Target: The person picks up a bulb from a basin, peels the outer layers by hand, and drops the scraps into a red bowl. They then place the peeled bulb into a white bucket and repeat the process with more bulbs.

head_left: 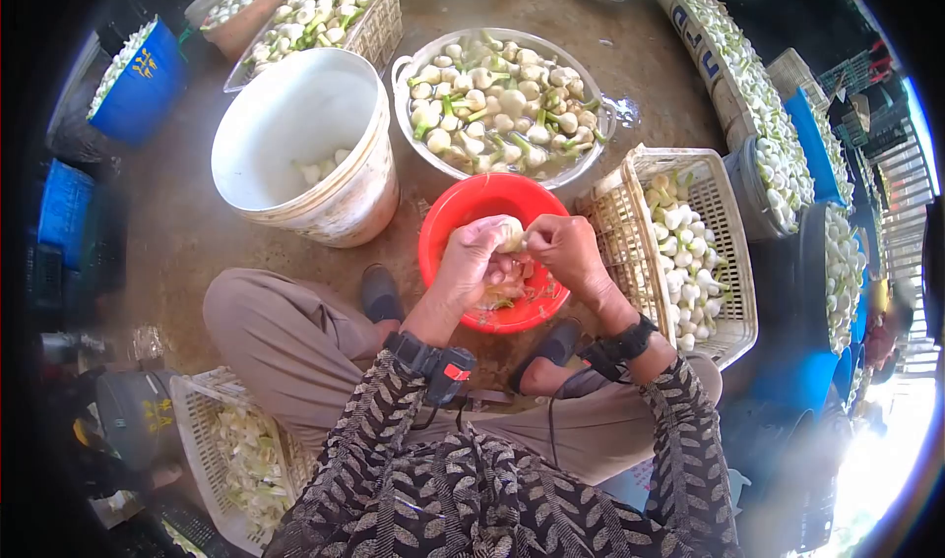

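Above a red basin [440,225], my left hand [476,255] is wrapped round a pale garlic bulb [511,231]. The fingers of my right hand [569,251] are closed in a pinch at the bulb's right side; whether they grip stem or loose skin is too small to tell. Scraps of peel [502,292] lie inside the basin, partly covered by my hands. Just beyond it, a wide metal basin [402,105] holds water and many garlic bulbs [507,100] with short green stems.
A tall white bucket [340,199] with a few bulbs stands front left. To the right is a plastic crate [740,292] of white bulbs. Another crate [187,410] with trimmings sits by my left leg. Filled tubs and a long heaped container [704,51] line the right side.
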